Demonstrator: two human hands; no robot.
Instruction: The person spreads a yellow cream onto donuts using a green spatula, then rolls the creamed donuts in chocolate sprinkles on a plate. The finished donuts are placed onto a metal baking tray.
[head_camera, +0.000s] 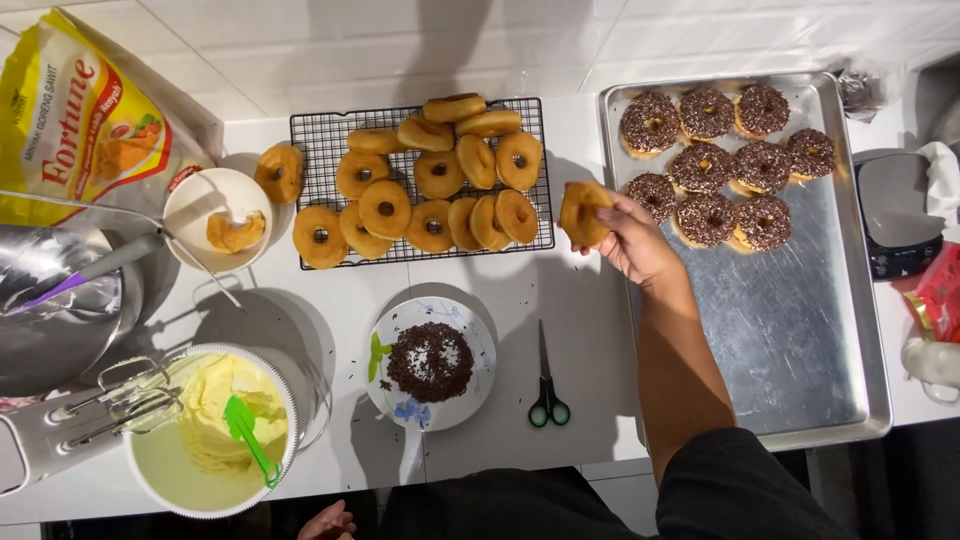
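My right hand reaches over the white counter and holds a plain golden donut between the black wire rack and the metal tray. Several plain donuts lie on the rack. Several donuts coated in chocolate sprinkles fill the tray's far end. A white plate heaped with chocolate sprinkles sits nearer me. Only the knuckles of my left hand show at the bottom edge, and I cannot see whether it holds anything.
Green-handled scissors lie beside the plate. A white bowl of yellow cream holds a green spatula, with a hand mixer on its rim. A small bowl with a bitten donut, a steel bowl, a yellow pouch and a scale are around.
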